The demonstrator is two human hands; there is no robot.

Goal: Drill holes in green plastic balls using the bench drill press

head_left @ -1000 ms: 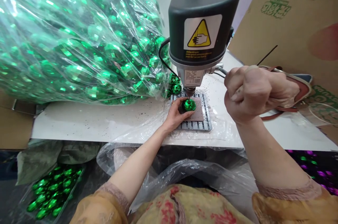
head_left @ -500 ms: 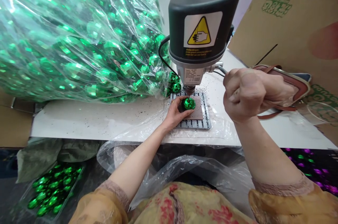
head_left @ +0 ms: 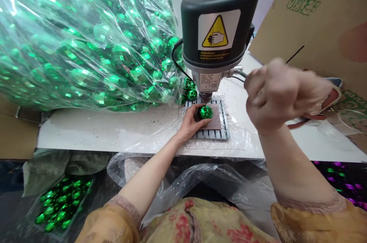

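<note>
A small bench drill press [head_left: 218,25] with a dark head and a yellow warning sticker stands on the white table [head_left: 100,128]. My left hand [head_left: 190,122] is closed on a faceted green ball [head_left: 205,112] that rests on a pinkish pad [head_left: 215,121] on the slotted metal base, right under the bit. My right hand [head_left: 275,94], slightly blurred, is a fist wrapped round the press's metal feed lever [head_left: 240,73] to the right of the head.
A huge clear bag of green balls [head_left: 83,40] fills the table's left. A few loose green balls [head_left: 189,90] lie behind the base. Cardboard [head_left: 315,17] leans at the right, with a sandal [head_left: 329,98] beside it. A tray of green balls [head_left: 61,203] sits low left.
My right fist on the lever has risen a little and is now blurred by motion. My left hand and the ball stay put under the bit.
</note>
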